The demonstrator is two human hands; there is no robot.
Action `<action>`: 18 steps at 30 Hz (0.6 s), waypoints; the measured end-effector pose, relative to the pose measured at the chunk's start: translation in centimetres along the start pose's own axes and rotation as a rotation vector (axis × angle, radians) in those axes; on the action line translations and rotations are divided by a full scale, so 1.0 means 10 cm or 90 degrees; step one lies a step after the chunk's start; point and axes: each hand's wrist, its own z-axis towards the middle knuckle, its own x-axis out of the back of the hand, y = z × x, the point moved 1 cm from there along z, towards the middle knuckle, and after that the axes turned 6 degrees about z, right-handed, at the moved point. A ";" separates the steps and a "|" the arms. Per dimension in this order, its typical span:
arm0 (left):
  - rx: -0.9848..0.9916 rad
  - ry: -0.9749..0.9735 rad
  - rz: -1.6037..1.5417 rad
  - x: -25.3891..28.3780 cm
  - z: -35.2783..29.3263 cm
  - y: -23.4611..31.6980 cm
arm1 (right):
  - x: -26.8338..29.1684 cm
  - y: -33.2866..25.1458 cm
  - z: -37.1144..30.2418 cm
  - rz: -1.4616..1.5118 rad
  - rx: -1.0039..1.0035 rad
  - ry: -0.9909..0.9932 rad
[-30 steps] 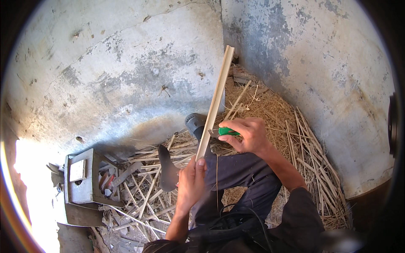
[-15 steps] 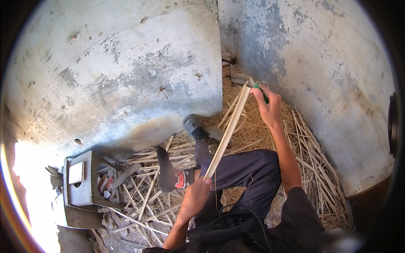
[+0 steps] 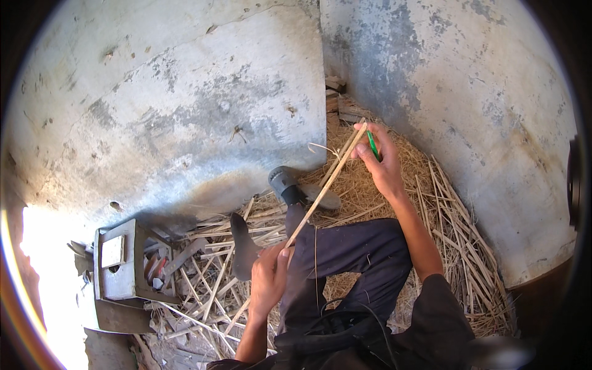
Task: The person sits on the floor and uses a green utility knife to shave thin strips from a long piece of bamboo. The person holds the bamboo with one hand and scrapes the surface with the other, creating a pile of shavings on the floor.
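A long, pale bamboo strip point(image 3: 325, 189) slants across my lap, from my left knee up toward the corner of the walls. My left hand point(image 3: 269, 279) is closed round its lower end. At the upper end my right hand point(image 3: 385, 165) grips a small green-handled knife point(image 3: 373, 145), with its fingers close against the strip's tip. The knife's blade is mostly hidden by the strip and fingers. A thin curled shaving point(image 3: 324, 149) stands off to the left of the strip near that end.
Cut bamboo strips point(image 3: 453, 228) lie heaped to the right, and more are scattered at left. Fine shavings point(image 3: 376, 191) cover the floor ahead. A wooden box point(image 3: 117, 268) with tools inside stands at left. Stained walls point(image 3: 203, 92) meet beyond my feet, near a grey shoe point(image 3: 283, 184).
The strip has been turned, so its narrow edge now shows instead of its broad face. My left hand has shifted left and slightly up; the right has moved slightly left, and a curled shaving has appeared.
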 end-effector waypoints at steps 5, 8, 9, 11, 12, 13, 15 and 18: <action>0.046 0.016 0.008 0.03 0.00 0.06 | -0.01 -0.10 -0.01 0.148 -0.122 -0.094; 0.040 0.027 0.007 0.03 0.00 0.05 | 0.01 -0.05 -0.02 0.183 -0.161 -0.114; 0.036 0.032 0.011 0.03 0.00 0.05 | 0.01 -0.05 -0.02 0.184 -0.174 -0.116; 0.043 0.034 0.023 0.05 0.01 0.07 | 0.01 -0.05 -0.01 0.190 -0.185 -0.116; 0.054 0.032 0.032 0.07 0.02 0.09 | 0.01 -0.05 -0.01 0.192 -0.191 -0.116; 0.066 0.031 0.042 0.09 0.02 0.09 | 0.01 -0.05 -0.01 0.198 -0.199 -0.118; 0.046 0.056 0.021 0.08 0.02 0.03 | 0.01 -0.05 0.00 0.208 -0.215 -0.123; 0.040 0.054 0.026 0.09 0.03 0.02 | 0.04 -0.03 0.01 0.199 -0.219 -0.122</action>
